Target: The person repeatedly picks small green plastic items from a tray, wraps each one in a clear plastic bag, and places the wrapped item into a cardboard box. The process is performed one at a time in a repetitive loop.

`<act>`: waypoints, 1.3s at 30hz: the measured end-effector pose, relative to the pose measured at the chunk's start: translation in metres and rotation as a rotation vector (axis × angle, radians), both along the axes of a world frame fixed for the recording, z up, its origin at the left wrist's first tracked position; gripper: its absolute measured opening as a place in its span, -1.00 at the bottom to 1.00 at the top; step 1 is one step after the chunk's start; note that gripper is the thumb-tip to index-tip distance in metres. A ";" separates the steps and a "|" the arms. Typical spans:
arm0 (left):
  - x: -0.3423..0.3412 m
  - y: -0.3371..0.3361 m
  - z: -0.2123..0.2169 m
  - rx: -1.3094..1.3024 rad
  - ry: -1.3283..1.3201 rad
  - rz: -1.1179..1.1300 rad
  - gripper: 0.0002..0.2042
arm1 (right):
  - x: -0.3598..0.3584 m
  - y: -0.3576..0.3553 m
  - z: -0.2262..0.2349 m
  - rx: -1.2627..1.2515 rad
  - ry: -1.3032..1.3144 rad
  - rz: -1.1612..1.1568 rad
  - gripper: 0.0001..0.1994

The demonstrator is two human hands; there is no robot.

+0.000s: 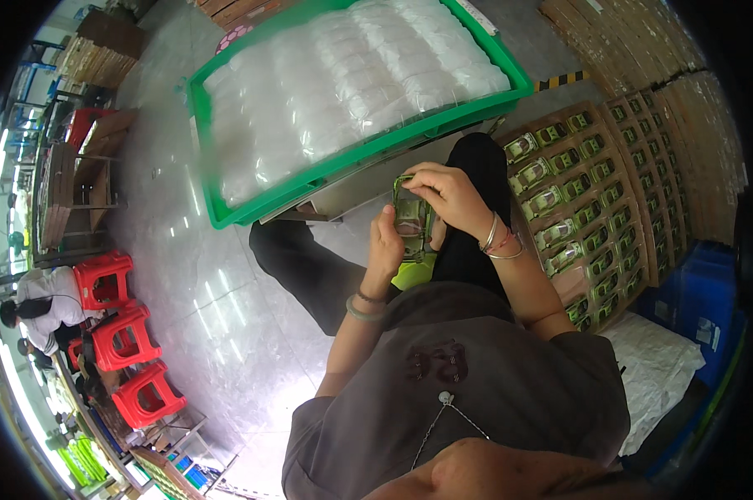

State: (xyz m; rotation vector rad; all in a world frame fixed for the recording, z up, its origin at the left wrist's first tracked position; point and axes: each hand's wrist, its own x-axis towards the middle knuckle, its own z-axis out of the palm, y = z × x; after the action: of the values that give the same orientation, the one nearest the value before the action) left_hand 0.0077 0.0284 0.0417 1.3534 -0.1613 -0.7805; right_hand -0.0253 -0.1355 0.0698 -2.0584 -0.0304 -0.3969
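Observation:
Above my lap, both hands hold a green and dark toy car body [411, 218], its long side pointing away from me. My left hand [385, 243] grips its left side, thumb along the edge. My right hand [450, 193] pinches the far right corner with thumb and fingertips. To my right lies a brown tray [570, 117] with rows of similar green toy car bodies [551, 200]. In front of me stands a green crate [360, 150] filled with rows of items in clear plastic wrap [326, 83].
Stacked cardboard [626, 33] stands beyond the car tray, with a blue bin [700, 292] and a white sack [655, 367] at my right. Red stools [122, 337] stand at the left near a seated person [47, 300] and shelving [89, 183].

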 end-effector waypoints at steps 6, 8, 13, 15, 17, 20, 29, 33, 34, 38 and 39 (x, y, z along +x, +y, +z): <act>-0.002 -0.005 -0.016 0.065 -0.192 0.031 -0.60 | -0.003 0.015 0.004 -0.367 -0.095 -0.122 -0.81; -0.001 -0.003 -0.023 0.070 -0.134 0.048 -0.62 | -0.005 0.010 -0.001 -0.380 -0.033 -0.091 -0.81; 0.002 -0.003 -0.023 0.137 -0.183 0.034 -0.72 | -0.008 0.009 0.003 -0.642 -0.115 -0.077 -0.77; 0.003 -0.007 -0.018 0.183 -0.219 0.053 -0.76 | -0.011 0.016 0.007 -0.652 -0.065 -0.079 -0.75; 0.002 -0.011 -0.024 0.225 -0.346 0.087 -0.77 | -0.012 0.020 0.004 -0.646 -0.101 -0.114 -0.71; 0.000 -0.021 -0.020 0.241 -0.535 0.119 -0.78 | -0.016 0.029 -0.008 -0.453 -0.203 -0.228 -0.68; -0.010 -0.037 0.003 0.374 -0.762 0.163 -0.84 | -0.029 0.042 -0.043 0.361 0.060 -0.463 -0.87; -0.017 -0.045 -0.005 0.327 -0.807 0.158 -0.84 | -0.035 0.039 -0.044 0.393 0.044 -0.520 -0.89; -0.018 -0.048 -0.008 0.328 -0.810 0.161 -0.84 | -0.039 0.038 -0.042 0.365 0.033 -0.551 -0.89; -0.032 -0.058 -0.006 0.209 -0.625 0.059 -0.83 | -0.056 0.035 -0.057 0.320 -0.022 -0.627 -0.88; -0.035 -0.059 -0.005 0.204 -0.548 -0.042 -0.81 | -0.066 0.029 -0.059 0.367 -0.016 -0.610 -0.84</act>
State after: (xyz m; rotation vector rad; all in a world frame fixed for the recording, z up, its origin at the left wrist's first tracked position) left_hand -0.0273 -0.0307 0.0365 1.7410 -0.5535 -0.4511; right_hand -0.0909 -0.1061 0.0108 -1.6660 0.6288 -0.7313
